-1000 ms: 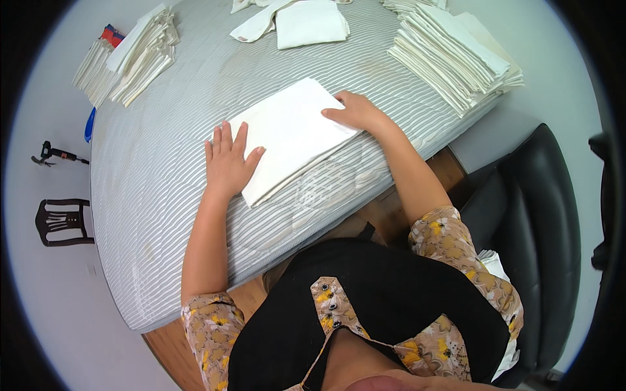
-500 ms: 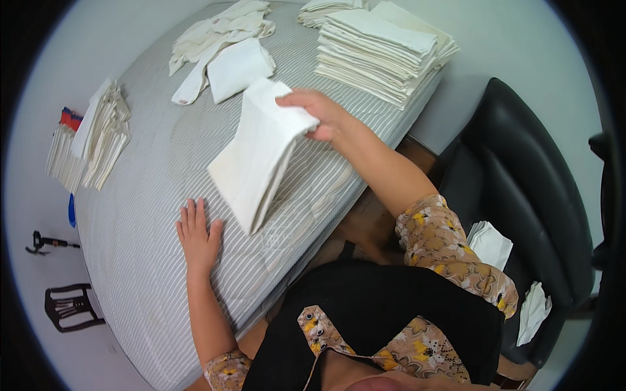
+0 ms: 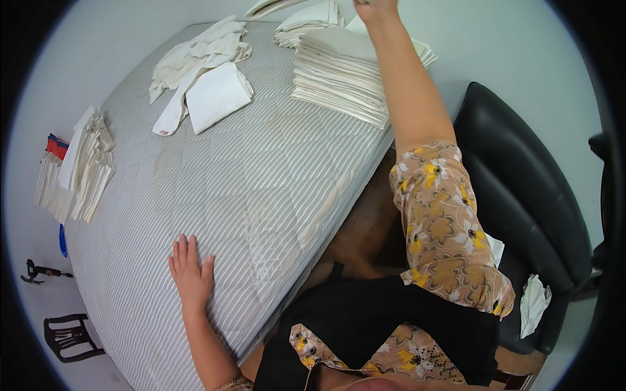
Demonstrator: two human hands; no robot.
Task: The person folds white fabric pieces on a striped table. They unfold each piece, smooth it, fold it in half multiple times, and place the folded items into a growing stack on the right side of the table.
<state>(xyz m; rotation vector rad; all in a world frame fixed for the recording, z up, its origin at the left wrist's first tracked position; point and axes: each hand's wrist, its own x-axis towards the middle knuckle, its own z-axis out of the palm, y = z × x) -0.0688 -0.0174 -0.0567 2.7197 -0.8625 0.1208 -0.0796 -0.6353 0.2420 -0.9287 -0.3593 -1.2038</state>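
Striped mattress (image 3: pixel 261 182): left hand (image 3: pixel 191 272) flat, fingers spread; right hand (image 3: pixel 375 8) over folded stack (image 3: pixel 345 72), grip unclear.

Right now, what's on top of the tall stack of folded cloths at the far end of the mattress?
The right hand reaches over the stack of folded cloths, its forearm crossing above it. The picture's edge cuts the hand off, so what it holds or touches cannot be seen.

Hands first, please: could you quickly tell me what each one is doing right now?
Left hand: open, flat on the mattress.
Right hand: at the top edge above the folded stack; grip cannot be told.
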